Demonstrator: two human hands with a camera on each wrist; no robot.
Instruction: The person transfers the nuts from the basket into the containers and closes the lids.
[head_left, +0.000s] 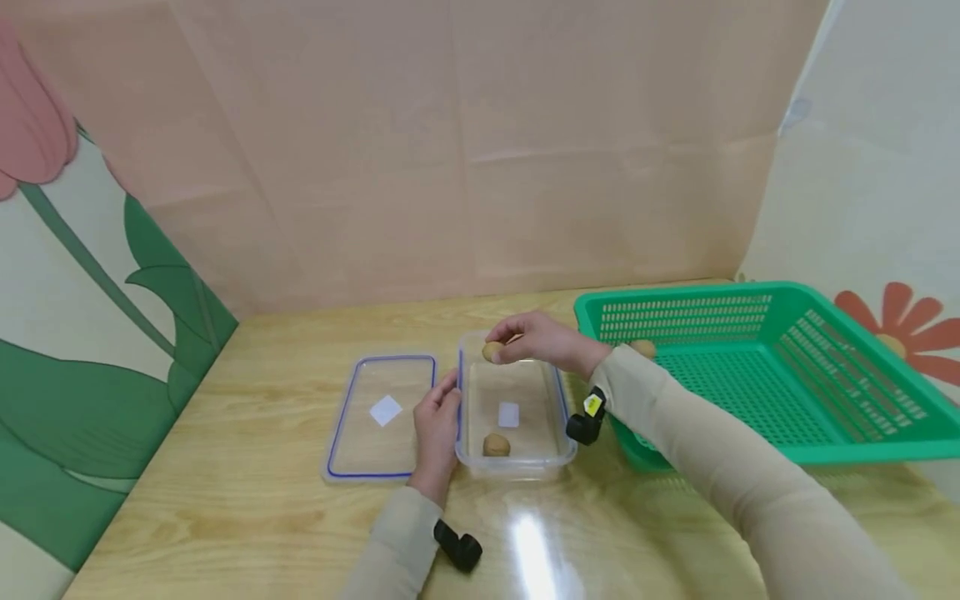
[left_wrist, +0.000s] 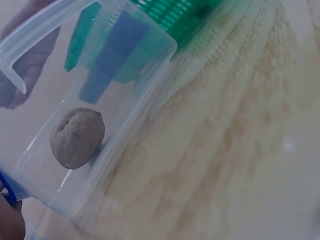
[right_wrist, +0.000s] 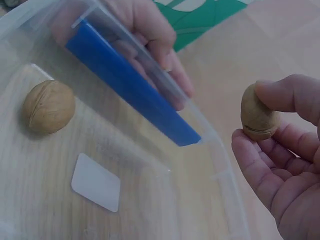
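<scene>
A clear plastic container (head_left: 557, 408) stands open on the wooden table, with one walnut (head_left: 496, 445) lying at its near end. My right hand (head_left: 517, 340) pinches a second walnut (head_left: 492, 351) between thumb and fingers, above the container's far end. In the right wrist view this pinched walnut (right_wrist: 257, 112) hangs just outside the container's rim, and the lying walnut (right_wrist: 49, 106) rests on the floor. My left hand (head_left: 440, 412) rests with straight fingers against the container's left wall. The left wrist view shows the lying walnut (left_wrist: 77, 137) through the wall.
The container's blue-edged lid (head_left: 382, 414) lies flat just left of it. A green slotted basket (head_left: 757, 367) stands at the right, with one walnut (head_left: 642, 348) in its far left corner. Paper walls enclose the table at the back and both sides.
</scene>
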